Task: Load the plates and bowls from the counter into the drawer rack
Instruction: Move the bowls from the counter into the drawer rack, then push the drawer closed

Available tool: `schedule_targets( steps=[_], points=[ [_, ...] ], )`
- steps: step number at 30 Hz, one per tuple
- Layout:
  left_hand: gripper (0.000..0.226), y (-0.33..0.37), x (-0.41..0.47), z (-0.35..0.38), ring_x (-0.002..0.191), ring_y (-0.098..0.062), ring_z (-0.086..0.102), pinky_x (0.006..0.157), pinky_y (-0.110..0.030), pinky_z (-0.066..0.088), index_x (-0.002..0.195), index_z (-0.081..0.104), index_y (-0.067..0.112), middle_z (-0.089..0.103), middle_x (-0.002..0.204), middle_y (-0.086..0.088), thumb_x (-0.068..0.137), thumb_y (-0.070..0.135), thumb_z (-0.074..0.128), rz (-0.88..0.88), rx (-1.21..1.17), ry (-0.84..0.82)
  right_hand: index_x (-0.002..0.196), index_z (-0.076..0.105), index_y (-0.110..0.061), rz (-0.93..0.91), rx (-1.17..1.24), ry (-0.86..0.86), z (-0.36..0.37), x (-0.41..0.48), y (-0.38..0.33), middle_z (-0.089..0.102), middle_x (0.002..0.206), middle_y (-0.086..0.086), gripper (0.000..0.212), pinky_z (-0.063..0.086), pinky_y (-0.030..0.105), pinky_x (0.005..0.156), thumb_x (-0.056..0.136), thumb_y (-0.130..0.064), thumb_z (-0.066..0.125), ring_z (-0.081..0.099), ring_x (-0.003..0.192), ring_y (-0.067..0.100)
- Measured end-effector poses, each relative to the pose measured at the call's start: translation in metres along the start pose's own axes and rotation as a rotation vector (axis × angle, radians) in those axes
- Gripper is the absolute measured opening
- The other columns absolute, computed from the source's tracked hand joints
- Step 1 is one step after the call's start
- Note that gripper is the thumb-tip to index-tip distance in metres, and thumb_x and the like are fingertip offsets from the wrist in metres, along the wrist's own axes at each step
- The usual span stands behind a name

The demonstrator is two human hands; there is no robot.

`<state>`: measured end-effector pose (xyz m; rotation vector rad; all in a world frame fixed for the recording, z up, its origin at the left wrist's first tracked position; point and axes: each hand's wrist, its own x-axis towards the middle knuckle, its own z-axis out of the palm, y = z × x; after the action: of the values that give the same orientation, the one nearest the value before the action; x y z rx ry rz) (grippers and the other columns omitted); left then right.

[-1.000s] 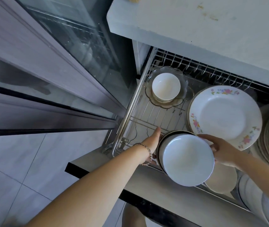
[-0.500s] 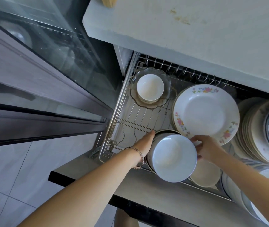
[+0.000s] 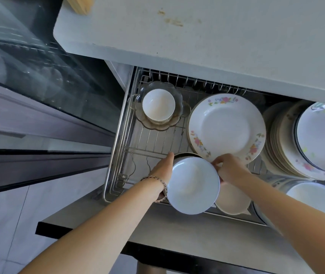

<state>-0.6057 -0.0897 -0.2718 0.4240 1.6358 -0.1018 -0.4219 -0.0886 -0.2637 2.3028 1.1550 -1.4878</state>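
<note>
A stack of white bowls (image 3: 192, 184) hangs low over the front of the pulled-out wire drawer rack (image 3: 116, 147). My left hand (image 3: 164, 168) presses its left side, a bracelet on the wrist. My right hand (image 3: 230, 169) grips its right rim. Both hands hold the stack together. Behind it in the rack lies a flowered plate (image 3: 225, 127). At the back left, a small white bowl (image 3: 158, 105) sits in a scalloped glass dish (image 3: 178, 95). The grey counter (image 3: 217, 40) overhangs the rack's back.
Stacked plates (image 3: 288, 141) fill the rack's right side, with a cream bowl (image 3: 232, 200) and more white dishes (image 3: 316, 196) at the front right. Bare wire (image 3: 153, 141) shows at the rack's left. A dark glass cabinet door (image 3: 39, 76) stands to the left. The drawer front (image 3: 157, 230) runs below.
The view has shifted, so the rack sits further right in frame. Both hands still hold the bowl stack, which has sunk slightly toward the rack's front.
</note>
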Motion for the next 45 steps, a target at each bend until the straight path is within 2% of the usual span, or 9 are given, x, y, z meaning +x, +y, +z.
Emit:
schedule_targets(
  steps=[3,7,11,19,24,29,38,43,45],
  points=[
    [0.078,0.003,0.0,-0.007,0.104,-0.03,0.063,0.1,-0.049,0.046,0.123,0.055,0.022,0.066,0.114,-0.015,0.078,0.077,0.023,-0.078,-0.056,-0.026,0.094,0.067,0.001,0.027,-0.062,0.038,0.002,-0.003,-0.006,0.059,0.084,0.016,0.02,0.057,0.048,0.08,0.086,-0.003,0.049,0.065,0.077,0.038],
    [0.063,0.004,-0.015,-0.012,0.083,-0.026,0.06,0.095,-0.042,0.046,0.09,0.058,0.01,0.064,0.09,-0.018,0.091,0.063,0.024,-0.103,-0.112,-0.057,0.067,0.064,-0.004,0.065,-0.016,0.016,-0.003,-0.018,0.0,0.056,0.059,0.009,0.027,0.055,0.034,0.067,0.089,-0.007,0.048,0.055,0.055,0.026],
    [0.053,0.003,-0.036,-0.012,0.129,-0.032,0.043,0.11,-0.04,0.031,0.142,0.032,0.014,0.04,0.144,-0.017,0.098,0.043,0.026,0.104,0.162,0.145,0.077,0.066,-0.003,0.019,0.016,0.042,-0.016,-0.048,0.024,0.069,0.08,0.014,0.026,0.047,0.031,0.069,0.087,-0.009,0.042,0.063,0.075,0.029],
    [0.056,0.001,-0.092,-0.012,0.13,-0.031,0.046,0.107,-0.035,0.039,0.143,0.032,0.006,0.042,0.145,-0.014,0.093,0.028,0.047,0.271,0.534,0.225,0.098,0.068,-0.001,-0.03,0.098,0.11,-0.05,-0.131,0.077,0.067,0.084,0.013,0.026,0.05,0.031,0.073,0.089,-0.009,0.045,0.061,0.076,0.027],
    [0.054,-0.02,-0.093,0.023,0.119,-0.034,0.053,0.098,-0.038,0.046,0.144,0.023,0.009,0.048,0.137,-0.017,0.095,0.017,0.044,0.236,0.527,0.282,0.092,0.07,-0.013,-0.091,0.163,0.124,-0.051,-0.15,0.1,0.064,0.077,0.009,0.025,0.043,0.022,0.059,0.091,-0.012,0.046,0.056,0.069,0.021],
    [0.06,-0.03,-0.081,0.036,0.087,-0.031,0.055,0.057,-0.03,0.048,0.148,0.012,0.032,0.046,0.136,-0.016,0.097,0.006,0.029,0.252,0.362,0.404,0.074,0.063,-0.021,-0.148,0.166,0.045,-0.036,-0.152,0.117,0.067,0.081,0.01,0.026,0.054,0.036,0.084,0.089,-0.01,0.044,0.062,0.077,0.026],
    [0.043,-0.033,-0.025,0.021,0.101,-0.048,0.056,0.073,-0.064,0.053,0.128,0.038,0.023,0.046,0.121,-0.015,0.09,0.004,0.031,0.198,0.232,0.355,0.105,0.066,-0.017,-0.176,0.197,0.008,-0.013,-0.154,0.121,0.07,0.093,0.006,0.024,0.054,0.032,0.087,0.092,-0.016,0.045,0.067,0.092,0.023],
    [0.025,-0.034,-0.057,0.023,0.067,-0.034,0.059,0.036,-0.032,0.052,0.121,0.039,0.013,0.049,0.099,-0.013,0.099,0.012,0.028,0.156,0.268,0.322,0.11,0.064,-0.014,-0.156,0.207,0.001,-0.005,-0.159,0.116,0.067,0.09,0.001,0.024,0.049,0.027,0.085,0.093,-0.016,0.047,0.064,0.087,0.018],
    [0.035,-0.035,-0.068,0.022,0.074,-0.032,0.062,0.052,-0.032,0.055,0.13,0.032,0.005,0.052,0.095,-0.015,0.097,0.014,0.037,0.111,0.291,0.311,0.112,0.064,-0.015,-0.144,0.211,0.035,-0.004,-0.165,0.116,0.065,0.087,-0.002,0.024,0.046,0.023,0.082,0.093,-0.016,0.048,0.062,0.085,0.015]
  ],
)
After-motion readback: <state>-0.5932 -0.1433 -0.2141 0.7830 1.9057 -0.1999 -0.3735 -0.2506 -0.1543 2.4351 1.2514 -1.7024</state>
